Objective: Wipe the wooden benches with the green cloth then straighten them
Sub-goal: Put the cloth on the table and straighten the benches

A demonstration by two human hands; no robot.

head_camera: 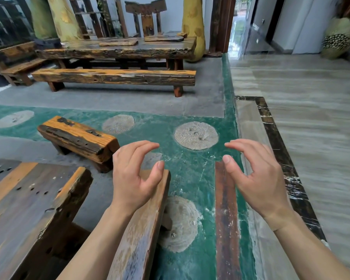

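Near bench plank [141, 229] runs up from the bottom edge. Left hand [133, 174] hovers over its far end, grip released, fingers loosely curved, holding nothing. Right hand [257, 176] same, grip released, above a narrow reddish plank [225, 219] on the green floor [190, 168]. No green cloth in view. Big dark tabletop [24, 199] to the left. Short bench [79, 138] beyond it, angled. Long bench [113, 76] further back, in front of a slab table [117, 48].

Green marble floor [192, 170] set with round stone discs [196, 135]; short wooden bench [77, 136] standing on it.
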